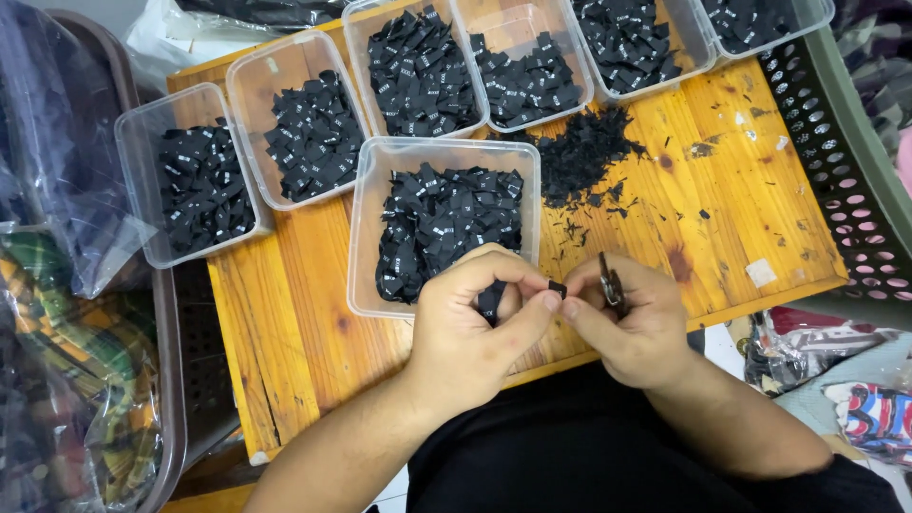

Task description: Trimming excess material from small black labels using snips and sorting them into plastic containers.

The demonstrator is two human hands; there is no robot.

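My left hand [470, 328] pinches a small black fabric label [557, 288] between thumb and forefinger, with more black label strip [491, 298] tucked under its fingers. My right hand [632, 323] touches the same label at its fingertips and grips small metal snips [610, 280], blades pointing up. Both hands hover over the near edge of an orange wooden board [741, 199]. Just behind them stands a clear plastic tub [366, 237] full of cut black labels.
Several more clear tubs [138, 142] of black labels line the board's back and left. A heap of black scraps [584, 152] lies at the middle right. A dark perforated crate [836, 161] stands on the right, bagged fabrics [66, 380] on the left.
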